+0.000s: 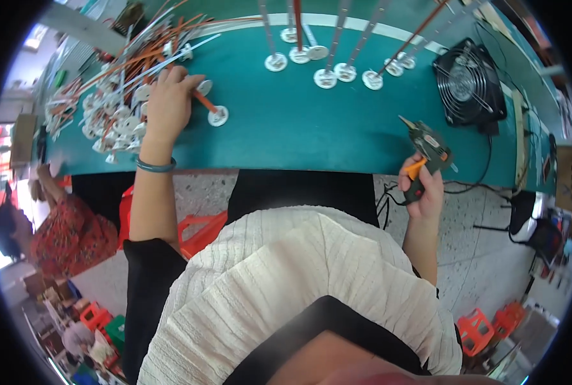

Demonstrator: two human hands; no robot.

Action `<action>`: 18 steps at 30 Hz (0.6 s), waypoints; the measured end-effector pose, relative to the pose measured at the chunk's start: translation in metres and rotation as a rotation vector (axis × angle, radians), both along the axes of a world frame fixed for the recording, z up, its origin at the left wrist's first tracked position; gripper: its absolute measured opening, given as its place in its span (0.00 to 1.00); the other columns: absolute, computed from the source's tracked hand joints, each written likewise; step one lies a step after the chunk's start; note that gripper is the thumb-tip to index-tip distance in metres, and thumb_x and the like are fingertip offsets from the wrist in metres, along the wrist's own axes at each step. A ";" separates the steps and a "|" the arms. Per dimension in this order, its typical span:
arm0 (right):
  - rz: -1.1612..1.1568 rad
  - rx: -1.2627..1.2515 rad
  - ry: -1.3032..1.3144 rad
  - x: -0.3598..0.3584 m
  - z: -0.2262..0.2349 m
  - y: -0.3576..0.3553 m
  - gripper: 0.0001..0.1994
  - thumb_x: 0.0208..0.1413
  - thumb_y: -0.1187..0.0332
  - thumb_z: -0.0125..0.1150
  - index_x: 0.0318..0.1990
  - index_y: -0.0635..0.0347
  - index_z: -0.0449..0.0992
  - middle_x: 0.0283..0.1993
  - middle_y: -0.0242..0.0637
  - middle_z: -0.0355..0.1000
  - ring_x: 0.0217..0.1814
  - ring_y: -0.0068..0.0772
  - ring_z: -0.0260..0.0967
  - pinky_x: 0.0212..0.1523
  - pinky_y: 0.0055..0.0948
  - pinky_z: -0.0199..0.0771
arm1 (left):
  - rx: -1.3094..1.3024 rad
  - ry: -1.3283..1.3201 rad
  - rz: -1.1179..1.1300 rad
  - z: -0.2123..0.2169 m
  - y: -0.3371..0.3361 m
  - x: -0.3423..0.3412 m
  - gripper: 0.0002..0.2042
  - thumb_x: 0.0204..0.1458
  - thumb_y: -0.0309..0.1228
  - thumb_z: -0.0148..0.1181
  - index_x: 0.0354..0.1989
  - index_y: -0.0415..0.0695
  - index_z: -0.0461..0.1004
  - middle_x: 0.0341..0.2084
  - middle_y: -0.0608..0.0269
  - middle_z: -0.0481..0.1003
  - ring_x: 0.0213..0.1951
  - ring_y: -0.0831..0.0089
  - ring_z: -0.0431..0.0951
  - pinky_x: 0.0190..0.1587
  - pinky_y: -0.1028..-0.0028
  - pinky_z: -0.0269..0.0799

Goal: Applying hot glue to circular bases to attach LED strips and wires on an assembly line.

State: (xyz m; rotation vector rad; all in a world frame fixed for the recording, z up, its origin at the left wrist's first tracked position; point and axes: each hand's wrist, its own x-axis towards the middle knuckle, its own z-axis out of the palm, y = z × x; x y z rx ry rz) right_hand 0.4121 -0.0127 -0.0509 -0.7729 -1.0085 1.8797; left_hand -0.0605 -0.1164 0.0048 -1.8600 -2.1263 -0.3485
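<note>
While we work at the teal workbench [279, 138], the tangled heap of white-based strips [116, 120] lies well left of the black fan [467, 85]; our left hand [169, 106] curls over it, though we cannot tell whether it grips one, and pulling could drag neighbours. Our right hand [431, 192] wraps the hot-glue gun [431, 146] near the fan; swinging it could drip glue off the nozzle [404, 120].

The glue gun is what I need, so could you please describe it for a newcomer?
Start at the green table and find the black fan toward its right end. Below and left of the fan in the picture, the person's right grip holds the glue gun. Unlike the fan, it has an orange trigger and a pointed nozzle.
</note>
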 end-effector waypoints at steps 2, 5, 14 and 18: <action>0.009 0.017 0.001 0.003 -0.004 -0.004 0.15 0.61 0.65 0.55 0.50 0.66 0.66 0.37 0.47 0.71 0.26 0.29 0.68 0.27 0.26 0.69 | -0.148 0.015 -0.017 -0.003 0.009 -0.015 0.15 0.44 0.19 0.59 0.40 0.48 0.82 0.38 0.59 0.77 0.43 0.55 0.76 0.45 0.61 0.73; 0.022 0.008 0.010 0.005 -0.006 -0.009 0.15 0.61 0.66 0.55 0.51 0.67 0.67 0.38 0.48 0.72 0.27 0.29 0.69 0.28 0.25 0.71 | -0.131 -0.200 -0.119 0.015 0.013 -0.036 0.16 0.46 0.20 0.59 0.45 0.45 0.81 0.44 0.56 0.78 0.45 0.54 0.78 0.48 0.64 0.74; 0.029 -0.002 -0.014 0.001 -0.011 -0.008 0.15 0.61 0.68 0.54 0.51 0.68 0.67 0.39 0.48 0.73 0.28 0.28 0.71 0.28 0.26 0.72 | 0.415 -0.641 0.091 0.081 -0.002 -0.120 0.14 0.64 0.33 0.50 0.52 0.41 0.78 0.45 0.61 0.80 0.44 0.76 0.77 0.49 0.76 0.71; 0.004 0.009 -0.026 0.001 -0.009 -0.009 0.14 0.61 0.70 0.54 0.51 0.68 0.67 0.39 0.48 0.73 0.28 0.28 0.71 0.29 0.25 0.72 | 0.887 -0.561 0.179 0.118 -0.002 -0.097 0.16 0.66 0.37 0.50 0.51 0.39 0.78 0.41 0.63 0.81 0.37 0.81 0.75 0.42 0.80 0.69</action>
